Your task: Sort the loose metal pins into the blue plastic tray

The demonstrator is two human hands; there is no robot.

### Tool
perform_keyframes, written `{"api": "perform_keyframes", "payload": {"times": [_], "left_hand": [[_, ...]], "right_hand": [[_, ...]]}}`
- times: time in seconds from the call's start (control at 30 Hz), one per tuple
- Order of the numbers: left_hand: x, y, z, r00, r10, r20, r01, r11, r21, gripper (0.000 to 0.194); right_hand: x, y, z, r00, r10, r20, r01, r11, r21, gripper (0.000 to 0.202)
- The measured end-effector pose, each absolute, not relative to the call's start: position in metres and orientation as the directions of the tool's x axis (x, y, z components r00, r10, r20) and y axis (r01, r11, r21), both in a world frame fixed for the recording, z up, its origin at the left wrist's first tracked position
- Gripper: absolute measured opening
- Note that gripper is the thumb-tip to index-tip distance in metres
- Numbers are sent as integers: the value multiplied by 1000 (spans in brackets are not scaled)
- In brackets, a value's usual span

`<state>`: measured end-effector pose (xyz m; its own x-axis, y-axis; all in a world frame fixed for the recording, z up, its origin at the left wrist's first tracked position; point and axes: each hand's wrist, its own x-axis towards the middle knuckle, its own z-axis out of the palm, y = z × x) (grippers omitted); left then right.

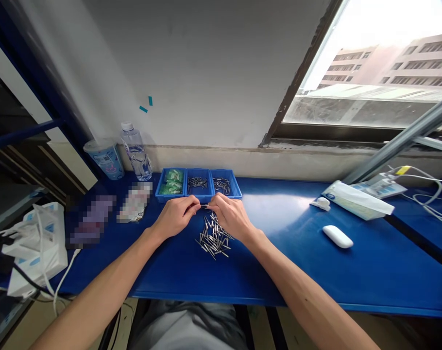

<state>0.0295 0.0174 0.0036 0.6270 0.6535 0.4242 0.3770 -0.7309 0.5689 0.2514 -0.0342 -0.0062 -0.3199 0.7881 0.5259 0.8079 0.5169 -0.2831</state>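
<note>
My left hand (180, 214) and my right hand (231, 214) meet just in front of the blue trays. Between their pinched fingertips is a thin metal pin (204, 206), one end in each hand. Fingers cover most of it. Below my right hand lies a loose heap of slim silvery metal pins (213, 240) on the blue table. Past my fingers stand three joined blue trays: the left tray (162, 198) holds green-and-clear small packets (173, 182), the middle one small metal pins (197, 183), the right one more metal pieces (221, 185).
A water bottle (137, 153) and a blue patterned cup (106, 159) stand at the back left. White power strips with cables (39, 248) lie far left. Right of my hands are a white case (337, 236), crumpled tissue (321, 204) and a tissue pack (357, 199).
</note>
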Motion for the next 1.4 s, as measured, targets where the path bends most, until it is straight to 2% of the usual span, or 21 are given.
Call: {"api": "perform_keyframes", "payload": {"times": [0.1, 0.17, 0.3, 0.43, 0.6, 0.73, 0.8, 0.9, 1.0, 1.1, 1.27, 1.4], "left_hand": [[31, 16, 1, 646, 625, 438, 345, -751, 563, 22], [32, 15, -1, 673, 590, 447, 328, -779, 534, 22], [36, 10, -2, 700, 546, 461, 329, -819, 471, 25], [37, 10, 3, 641, 588, 494, 353, -797, 490, 24], [33, 12, 7, 580, 612, 538, 377, -787, 488, 24], [29, 14, 6, 547, 641, 539, 389, -764, 514, 25], [27, 16, 5, 543, 676, 499, 423, -733, 532, 26], [26, 18, 3, 595, 693, 407, 473, -711, 519, 28], [27, 18, 1, 699, 639, 321, 454, -744, 491, 26], [29, 16, 0, 768, 581, 270, 413, -771, 484, 23], [28, 17, -2, 827, 522, 207, 383, -794, 472, 22], [28, 16, -1, 831, 533, 158, 419, -787, 452, 22]], "right_hand": [[247, -36, -7, -320, 806, 497, 806, 508, -305, 28], [243, -37, -8, -311, 824, 473, 806, 493, -328, 36], [239, -36, -8, -233, 853, 467, 767, 456, -451, 52], [244, -34, -1, -211, 824, 526, 684, 509, -522, 46], [250, -34, 6, -212, 774, 596, 660, 563, -497, 29], [259, -39, 12, -229, 666, 710, 683, 630, -370, 33], [263, -42, 16, -127, 593, 795, 742, 589, -320, 33], [268, -44, 21, 103, 525, 845, 834, 417, -361, 33], [274, -40, 23, 199, 579, 791, 892, 226, -391, 33], [279, -34, 20, 143, 677, 722, 928, 161, -335, 34], [275, -33, 14, -147, 818, 556, 913, 329, -242, 28], [264, -36, 12, -325, 862, 389, 882, 425, -203, 25]]}}
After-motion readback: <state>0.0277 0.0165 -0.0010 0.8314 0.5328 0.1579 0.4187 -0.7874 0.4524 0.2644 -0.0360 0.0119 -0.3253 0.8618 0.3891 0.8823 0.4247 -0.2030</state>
